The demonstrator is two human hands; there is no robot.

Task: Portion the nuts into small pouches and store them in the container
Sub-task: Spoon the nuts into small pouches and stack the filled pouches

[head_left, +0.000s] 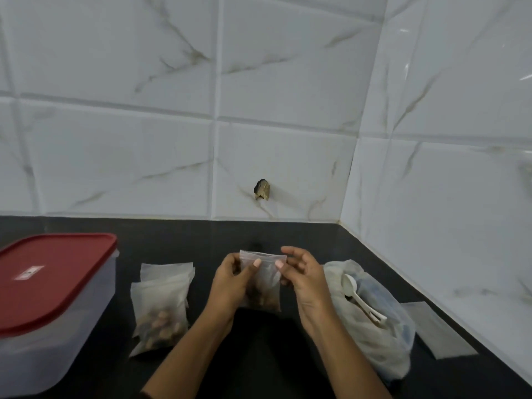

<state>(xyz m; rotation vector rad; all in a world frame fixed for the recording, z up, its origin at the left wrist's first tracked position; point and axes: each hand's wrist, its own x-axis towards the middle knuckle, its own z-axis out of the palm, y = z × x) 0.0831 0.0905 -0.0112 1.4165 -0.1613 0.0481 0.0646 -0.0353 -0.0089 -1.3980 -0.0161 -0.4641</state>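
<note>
Together, the left grip (230,279) and right grip (302,280) pinch a clear pouch (266,283) holding nuts at its top above the counter (201,234). A red-lidded container (54,298) stands left.

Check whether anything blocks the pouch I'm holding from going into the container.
Yes. The lid sits on the container, covering its opening. A stack of pouches lies on the counter between it and the held pouch, probably low enough to pass over.
</note>
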